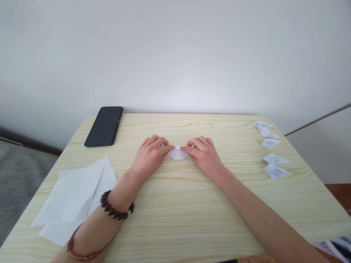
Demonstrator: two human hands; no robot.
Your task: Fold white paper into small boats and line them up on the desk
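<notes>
A small folded piece of white paper (pixel 177 155) lies flat at the middle of the wooden table, its near corners cut off at a slant. My left hand (pixel 153 151) grips its left end, thumb on top and fingers curled. On the opposite end, my right hand (pixel 201 151) holds the paper in the same way, thumb pressed near the top edge. The fingertips hide both ends of the paper.
Loose white paper sheets (pixel 71 193) overlap at the left, partly under my left forearm. A black phone (pixel 104 126) lies at the back left. Several folded paper pieces (pixel 271 143) line the right side. A wall (pixel 181 58) rises behind the table (pixel 178 219).
</notes>
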